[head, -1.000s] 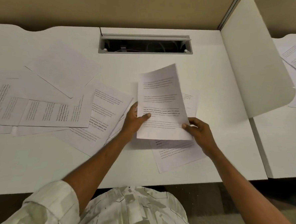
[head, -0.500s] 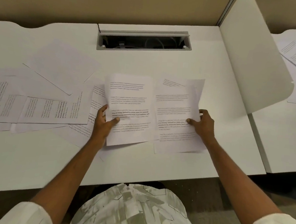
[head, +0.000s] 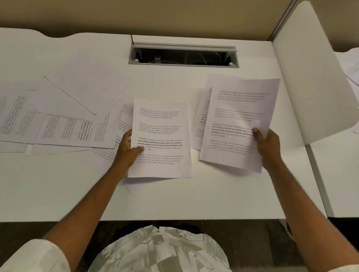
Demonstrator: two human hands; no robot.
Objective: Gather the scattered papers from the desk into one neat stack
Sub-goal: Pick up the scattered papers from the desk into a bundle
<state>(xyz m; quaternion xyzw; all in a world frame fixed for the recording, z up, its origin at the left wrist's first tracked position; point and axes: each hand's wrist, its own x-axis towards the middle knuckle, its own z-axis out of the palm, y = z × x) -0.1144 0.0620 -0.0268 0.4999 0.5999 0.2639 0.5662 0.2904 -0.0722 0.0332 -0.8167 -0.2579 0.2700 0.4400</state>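
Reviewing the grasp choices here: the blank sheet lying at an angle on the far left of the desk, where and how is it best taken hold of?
Probably by its near-right corner. The blank sheet lies flat and skewed on the desk, and that corner juts over the printed sheets, likely leaving an edge to lift. The left hand, closest but holding the printed page, would need freeing first; come from the front and pinch there.

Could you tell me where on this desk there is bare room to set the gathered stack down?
The near strip of the desk, between its front edge and both held sheets, is bare. So is the far left corner beside the cable slot. The left side is crowded with overlapping papers.
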